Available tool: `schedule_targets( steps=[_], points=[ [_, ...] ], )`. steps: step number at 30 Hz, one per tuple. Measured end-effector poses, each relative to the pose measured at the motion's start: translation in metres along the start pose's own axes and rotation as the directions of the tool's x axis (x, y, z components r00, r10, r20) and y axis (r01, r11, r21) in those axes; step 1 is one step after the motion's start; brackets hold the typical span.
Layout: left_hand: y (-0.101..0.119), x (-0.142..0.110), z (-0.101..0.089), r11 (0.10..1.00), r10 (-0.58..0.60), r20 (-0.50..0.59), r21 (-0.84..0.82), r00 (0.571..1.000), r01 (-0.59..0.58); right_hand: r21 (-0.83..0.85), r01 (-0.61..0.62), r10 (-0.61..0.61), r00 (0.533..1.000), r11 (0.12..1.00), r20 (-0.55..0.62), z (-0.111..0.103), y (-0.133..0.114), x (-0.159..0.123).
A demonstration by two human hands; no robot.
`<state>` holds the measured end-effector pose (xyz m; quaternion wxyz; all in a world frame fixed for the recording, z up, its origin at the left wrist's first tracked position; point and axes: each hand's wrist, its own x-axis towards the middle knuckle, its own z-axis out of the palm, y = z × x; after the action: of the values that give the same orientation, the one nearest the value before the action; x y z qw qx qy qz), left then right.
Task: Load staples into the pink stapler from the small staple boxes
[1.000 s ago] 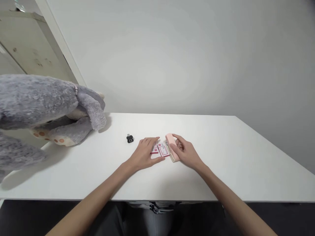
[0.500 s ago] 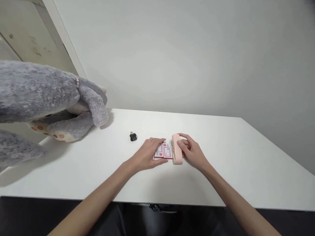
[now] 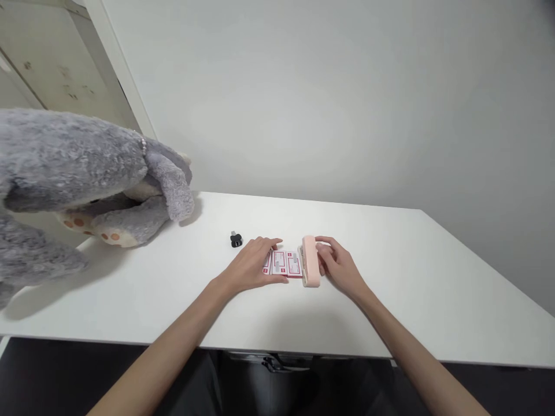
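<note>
My left hand [image 3: 254, 264] is spread around the left end of a row of small red-and-white boxes [image 3: 280, 263], its thumb along their near side and its index finger raised at the far side. Part of the leftmost box is hidden by the hand. Right of the row, close against it, a pink stapler [image 3: 311, 262] stands lengthwise on the table. My right hand [image 3: 340, 263] is beside the stapler's right side, thumb and index finger apart at its edge, the other fingers curled under. Whether the fingertips still touch it is hard to tell.
A black USB adapter [image 3: 236, 240] with a metal plug lies beyond my left hand on the white table [image 3: 373, 312]. Large grey plush toys [image 3: 69, 156] fill the left side, leaning over the tabletop. A pale wall [image 3: 295, 104] rises behind the table.
My left hand has slid left and opened wider, uncovering more of the boxes. My right thumb has come off the stapler's top to its edge. The view has shifted slightly.
</note>
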<state>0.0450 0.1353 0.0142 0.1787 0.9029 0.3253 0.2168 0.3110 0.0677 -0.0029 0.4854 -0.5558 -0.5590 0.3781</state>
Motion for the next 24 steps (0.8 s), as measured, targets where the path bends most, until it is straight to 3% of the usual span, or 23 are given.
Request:
schedule_targets(
  steps=[4, 11, 20, 24],
  points=[
    [0.000, 0.000, -0.001, 1.000, -0.023, -0.025, -0.014, 0.999, 0.023, 0.004, 0.011, -0.011, 1.000, 1.000, -0.001, -0.001, 0.002, 0.001],
    [0.009, 0.000, 0.003, 0.998, -0.041, -0.192, -0.055, 0.981, 0.031, -0.010, 0.015, -0.015, 1.000, 1.000, -0.005, -0.001, 0.002, 0.002],
    [0.024, 0.014, 0.020, 0.999, 0.017, -0.145, 0.031, 0.989, -0.013, -0.006, 0.026, -0.026, 1.000, 1.000, 0.000, 0.000, 0.004, 0.005],
    [0.022, 0.013, 0.018, 0.997, 0.076, -0.222, -0.010, 0.972, -0.081, -0.011, 0.020, -0.020, 1.000, 1.000, -0.002, 0.000, 0.004, 0.005]
  ],
)
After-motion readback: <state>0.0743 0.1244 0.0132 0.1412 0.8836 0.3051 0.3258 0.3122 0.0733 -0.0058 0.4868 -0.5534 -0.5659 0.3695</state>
